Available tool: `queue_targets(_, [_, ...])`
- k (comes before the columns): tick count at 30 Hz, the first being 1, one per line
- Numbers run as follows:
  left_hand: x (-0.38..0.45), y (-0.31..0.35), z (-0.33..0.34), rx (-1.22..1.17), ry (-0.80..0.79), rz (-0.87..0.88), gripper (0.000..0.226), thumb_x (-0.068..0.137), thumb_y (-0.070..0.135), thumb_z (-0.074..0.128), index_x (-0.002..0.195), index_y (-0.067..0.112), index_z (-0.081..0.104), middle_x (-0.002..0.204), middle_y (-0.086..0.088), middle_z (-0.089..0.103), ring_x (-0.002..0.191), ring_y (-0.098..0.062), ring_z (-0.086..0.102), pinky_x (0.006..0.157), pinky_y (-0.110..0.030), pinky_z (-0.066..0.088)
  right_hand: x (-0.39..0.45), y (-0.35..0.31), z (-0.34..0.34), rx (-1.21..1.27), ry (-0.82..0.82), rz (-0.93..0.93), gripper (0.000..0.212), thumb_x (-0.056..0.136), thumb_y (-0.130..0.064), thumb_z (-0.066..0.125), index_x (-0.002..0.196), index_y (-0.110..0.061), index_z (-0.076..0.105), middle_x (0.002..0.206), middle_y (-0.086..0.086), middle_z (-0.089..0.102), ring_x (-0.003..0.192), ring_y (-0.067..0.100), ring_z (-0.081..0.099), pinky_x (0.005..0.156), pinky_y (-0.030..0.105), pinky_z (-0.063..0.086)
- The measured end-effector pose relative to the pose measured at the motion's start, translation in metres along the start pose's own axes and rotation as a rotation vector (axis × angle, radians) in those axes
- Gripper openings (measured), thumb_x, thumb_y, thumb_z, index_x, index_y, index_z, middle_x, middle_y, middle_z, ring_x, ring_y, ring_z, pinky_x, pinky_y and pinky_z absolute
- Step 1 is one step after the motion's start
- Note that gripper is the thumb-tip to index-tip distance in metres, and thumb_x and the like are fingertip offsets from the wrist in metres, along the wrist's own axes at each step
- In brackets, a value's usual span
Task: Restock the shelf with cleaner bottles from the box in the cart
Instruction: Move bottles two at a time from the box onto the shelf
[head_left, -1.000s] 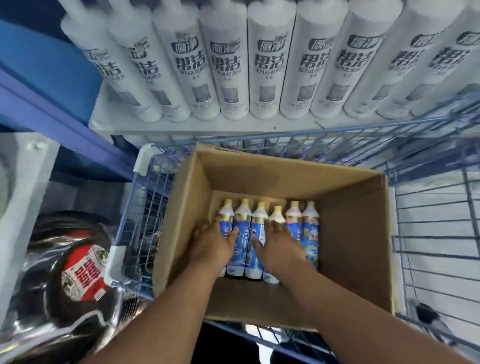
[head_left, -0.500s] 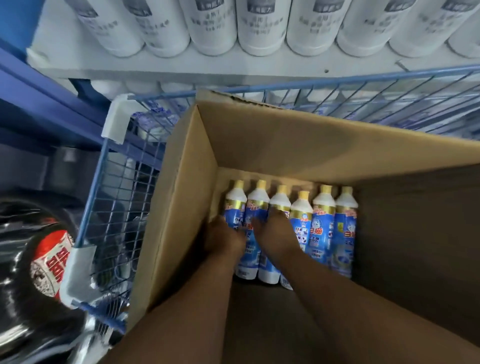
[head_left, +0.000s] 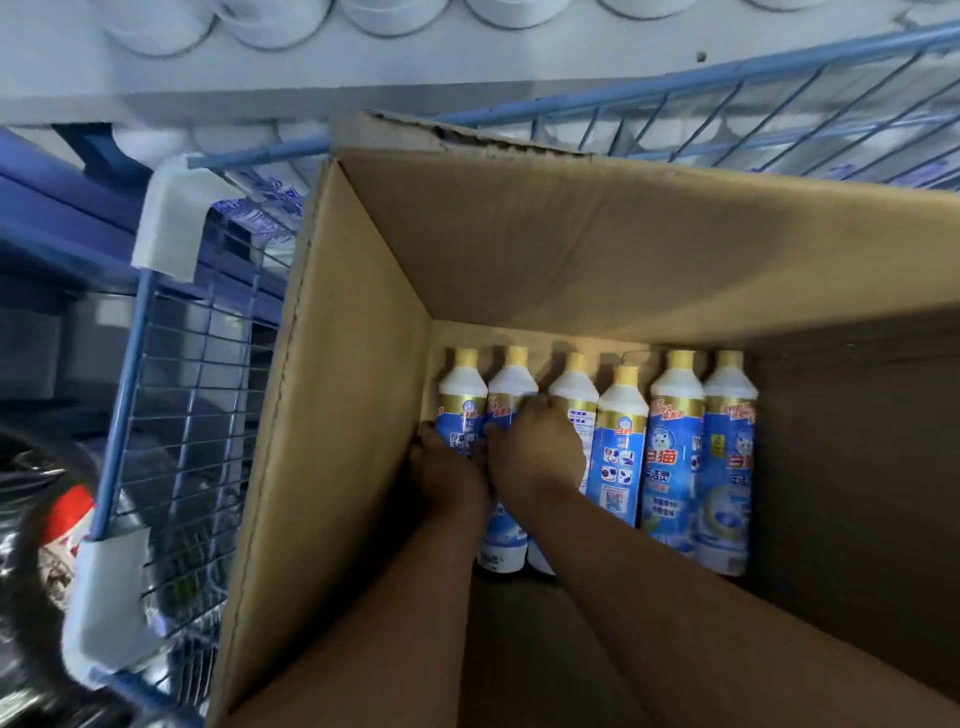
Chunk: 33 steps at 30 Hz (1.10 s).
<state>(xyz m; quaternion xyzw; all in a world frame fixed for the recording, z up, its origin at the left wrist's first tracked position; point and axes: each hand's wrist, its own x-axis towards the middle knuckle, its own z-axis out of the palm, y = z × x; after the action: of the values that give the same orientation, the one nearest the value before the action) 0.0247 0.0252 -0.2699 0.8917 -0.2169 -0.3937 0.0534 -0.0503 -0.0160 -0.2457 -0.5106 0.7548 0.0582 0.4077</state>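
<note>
Several cleaner bottles (head_left: 672, 447), blue-labelled with white shoulders and yellow caps, lie side by side on the floor of a tall cardboard box (head_left: 597, 244) in the blue wire cart (head_left: 171, 395). Both my arms reach down into the box at its left end. My left hand (head_left: 447, 470) is curled around the leftmost bottle (head_left: 461, 400) against the box wall. My right hand (head_left: 537, 452) is wrapped over the second bottle (head_left: 511, 382), partly covering the third. The lower parts of these bottles are hidden by my hands.
The white shelf edge (head_left: 311, 78) runs across the top, with bottoms of white bottles (head_left: 280, 21) standing on it. A dark shiny wrapped item with a red label (head_left: 62, 525) sits left of the cart. The box's right wall (head_left: 852, 493) is in shadow.
The camera has moved closer and lower into the box. Both hands shifted left onto the two leftmost bottles and closed around them.
</note>
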Motion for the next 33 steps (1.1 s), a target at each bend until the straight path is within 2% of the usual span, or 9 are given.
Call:
queue_targets(5, [-0.008, 0.005, -0.002, -0.337, 0.020, -0.022, 0.054, 0.084, 0.042, 0.062, 0.124, 0.007, 0.052, 0.117, -0.017, 0.064, 0.100, -0.034, 0.063, 0.091, -0.047, 0.052, 0.008, -0.002, 0.005, 0.206, -0.067, 0.059, 0.060, 0.089, -0.023, 0.069, 0.135, -0.001, 0.036, 0.127, 0.016, 0.059, 0.118, 0.033, 0.059, 0.093, 0.039, 0.049])
queue_targets(9, [-0.008, 0.009, -0.008, -0.237, 0.008, -0.055, 0.035, 0.095, 0.025, 0.066, 0.123, 0.018, 0.048, 0.118, -0.010, 0.064, 0.094, -0.026, 0.064, 0.070, -0.025, 0.043, 0.011, 0.002, -0.007, 0.263, -0.086, 0.063, 0.059, 0.078, -0.028, 0.082, 0.119, -0.005, 0.048, 0.114, 0.013, 0.066, 0.109, 0.031, 0.064, 0.088, 0.038, 0.051])
queue_targets(13, [-0.021, 0.012, -0.022, -0.167, 0.028, 0.001, 0.038, 0.100, 0.014, 0.057, 0.137, 0.013, 0.050, 0.126, -0.009, 0.063, 0.116, -0.028, 0.060, 0.087, -0.029, 0.043, 0.005, 0.003, -0.011, 0.309, -0.141, 0.028, 0.056, 0.070, -0.035, 0.086, 0.111, -0.007, 0.062, 0.108, 0.011, 0.068, 0.102, 0.029, 0.066, 0.087, 0.042, 0.057])
queue_targets(19, [-0.067, 0.032, -0.045, -0.085, -0.105, 0.155, 0.053, 0.087, 0.051, 0.071, 0.126, 0.019, 0.054, 0.113, -0.003, 0.067, 0.092, -0.024, 0.063, 0.072, -0.029, 0.044, -0.023, 0.034, -0.064, 0.380, -0.130, -0.050, 0.080, 0.049, -0.063, 0.078, 0.102, -0.007, 0.058, 0.099, 0.008, 0.065, 0.086, 0.019, 0.066, 0.071, 0.039, 0.059])
queue_targets(24, [-0.136, 0.051, -0.081, -0.124, -0.126, 0.275, 0.031, 0.090, 0.036, 0.070, 0.114, 0.028, 0.054, 0.087, 0.010, 0.062, 0.079, -0.016, 0.061, 0.067, -0.030, 0.045, -0.079, 0.054, -0.145, 0.419, -0.168, -0.188, 0.056, 0.084, -0.035, 0.078, 0.123, -0.018, 0.041, 0.115, -0.008, 0.055, 0.110, 0.010, 0.055, 0.087, 0.024, 0.044])
queue_targets(26, [-0.171, 0.058, -0.097, -0.190, -0.114, 0.313, 0.028, 0.088, 0.034, 0.072, 0.109, 0.031, 0.054, 0.089, 0.009, 0.064, 0.081, -0.017, 0.063, 0.070, -0.033, 0.051, -0.102, 0.063, -0.174, 0.391, -0.170, -0.226, 0.050, 0.089, -0.029, 0.073, 0.122, -0.024, 0.035, 0.119, -0.006, 0.058, 0.112, 0.014, 0.057, 0.092, 0.030, 0.047])
queue_targets(28, [-0.206, 0.063, -0.112, -0.246, -0.080, 0.367, 0.031, 0.087, 0.034, 0.075, 0.108, 0.031, 0.052, 0.095, 0.006, 0.068, 0.084, -0.018, 0.065, 0.070, -0.031, 0.050, -0.124, 0.066, -0.202, 0.386, -0.138, -0.257, 0.051, 0.087, -0.038, 0.073, 0.122, -0.026, 0.038, 0.119, -0.004, 0.063, 0.110, 0.018, 0.063, 0.090, 0.039, 0.054])
queue_targets(31, [-0.253, 0.073, -0.135, -0.339, -0.030, 0.438, 0.031, 0.086, 0.030, 0.077, 0.105, 0.031, 0.053, 0.099, 0.007, 0.069, 0.080, -0.006, 0.064, 0.064, -0.025, 0.046, -0.164, 0.067, -0.246, 0.461, -0.098, -0.293, 0.055, 0.079, -0.049, 0.078, 0.121, -0.028, 0.050, 0.107, -0.008, 0.067, 0.094, 0.013, 0.067, 0.069, 0.033, 0.058])
queue_targets(33, [-0.282, 0.079, -0.150, -0.410, 0.011, 0.480, 0.033, 0.084, 0.030, 0.080, 0.103, 0.035, 0.054, 0.097, 0.007, 0.069, 0.079, -0.004, 0.064, 0.066, -0.027, 0.051, -0.188, 0.065, -0.275, 0.534, -0.062, -0.344, 0.055, 0.070, -0.057, 0.081, 0.113, -0.029, 0.060, 0.100, -0.009, 0.072, 0.088, 0.012, 0.069, 0.074, 0.041, 0.061])
